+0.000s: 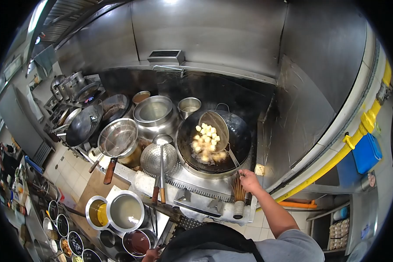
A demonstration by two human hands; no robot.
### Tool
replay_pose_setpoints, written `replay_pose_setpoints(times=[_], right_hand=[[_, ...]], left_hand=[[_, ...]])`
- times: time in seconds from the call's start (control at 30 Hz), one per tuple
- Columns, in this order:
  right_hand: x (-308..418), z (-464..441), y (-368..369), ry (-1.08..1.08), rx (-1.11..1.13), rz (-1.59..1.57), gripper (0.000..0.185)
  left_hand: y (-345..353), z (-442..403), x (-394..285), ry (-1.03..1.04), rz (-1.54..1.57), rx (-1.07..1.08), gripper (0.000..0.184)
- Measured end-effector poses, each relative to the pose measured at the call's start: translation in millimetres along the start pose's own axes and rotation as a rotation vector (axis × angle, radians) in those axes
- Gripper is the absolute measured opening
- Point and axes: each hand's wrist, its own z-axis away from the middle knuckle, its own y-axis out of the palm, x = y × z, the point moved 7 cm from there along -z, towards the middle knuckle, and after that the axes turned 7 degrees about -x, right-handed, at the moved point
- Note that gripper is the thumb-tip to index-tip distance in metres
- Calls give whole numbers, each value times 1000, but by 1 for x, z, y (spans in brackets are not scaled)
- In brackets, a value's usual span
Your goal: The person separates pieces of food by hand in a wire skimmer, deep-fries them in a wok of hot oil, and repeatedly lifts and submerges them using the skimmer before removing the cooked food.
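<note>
My right hand [249, 181] is closed round the handle of a mesh strainer [218, 124], whose bowl tilts over the large wok [242, 144]. Pale cubes [207, 133] lie at the strainer's lip and in the bubbling liquid below it; I cannot tell what food they are. A bamboo wok brush [239, 194] stands just beside that hand. At the bottom edge only part of my left hand [151, 254] shows, close to a pot of dark red sauce [137, 242]. Its fingers are mostly hidden.
A perforated ladle [148, 159] and a long-handled ladle [163, 139] rest left of the wok. Another mesh strainer [118, 136] lies farther left, near more woks [85, 124]. Metal pots [125, 212] stand in front. A steel wall [318, 96] and yellow pipe [332, 163] border the right.
</note>
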Motion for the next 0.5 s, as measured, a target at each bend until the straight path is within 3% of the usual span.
replay_pose_setpoints(times=[0.03,0.1,0.13,0.17,0.23,0.4,0.47,0.5], right_hand=[[23,3,-8,-383,-169,211,33],[25,6,-15,-303,-153,250,34],[38,12,-21,-220,-138,286,34],[64,21,-28,-223,-138,287,34],[79,37,-30,153,27,579,42],[55,53,-6,0,-98,552,55],[71,72,0,-137,-77,636,60],[99,91,-1,-366,-166,671,59]], left_hand=[[3,-5,6,0,6,37,45],[8,-13,15,9,-11,55,45],[1,-7,14,-18,-66,-87,41],[4,-8,14,-18,-63,-86,41],[11,-15,17,-30,37,-49,39],[25,-18,18,-27,200,17,35],[14,8,-5,144,-20,-10,33],[10,64,-45,298,-154,8,32]])
